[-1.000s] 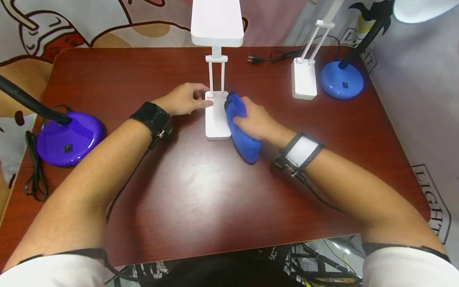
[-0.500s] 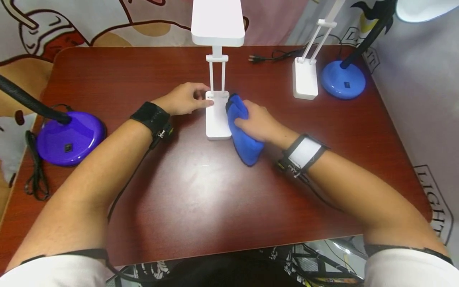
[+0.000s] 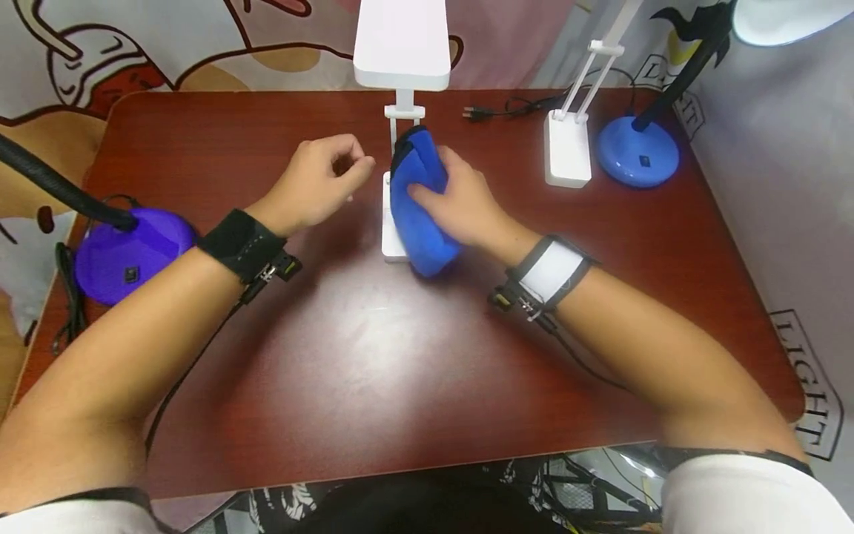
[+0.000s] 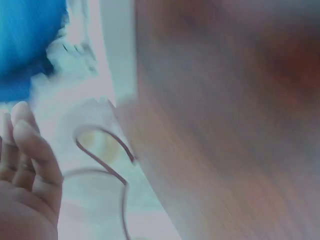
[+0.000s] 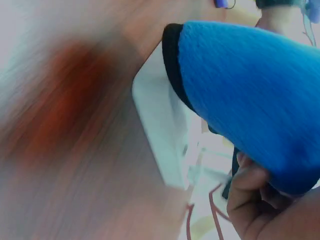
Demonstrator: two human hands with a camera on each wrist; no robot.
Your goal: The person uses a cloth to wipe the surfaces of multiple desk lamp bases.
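Observation:
A white desk lamp (image 3: 389,222) stands mid-table, its flat head (image 3: 402,44) raised on two thin rods. My right hand (image 3: 467,204) grips a folded blue cloth (image 3: 416,211) with black edging, thumb on top. The cloth lies over the lamp's base and the lower rods, hiding most of both. In the right wrist view, the cloth (image 5: 250,95) hangs before the white base (image 5: 160,110). My left hand (image 3: 320,178) hovers just left of the lamp, fingers loosely bent, holding nothing. In the left wrist view its fingers (image 4: 37,147) are apart from the blue cloth (image 4: 27,40).
Left is a purple lamp base (image 3: 140,248) with a black gooseneck and a coiled cord (image 3: 70,304). At the back right stand another white lamp (image 3: 567,152) and a blue lamp base (image 3: 637,152). A black plug (image 3: 477,113) lies near the table's back edge.
My left hand has let go of the lamp base and drawn back to the left. My right hand has moved the cloth left and away from me, from the base's side onto its top.

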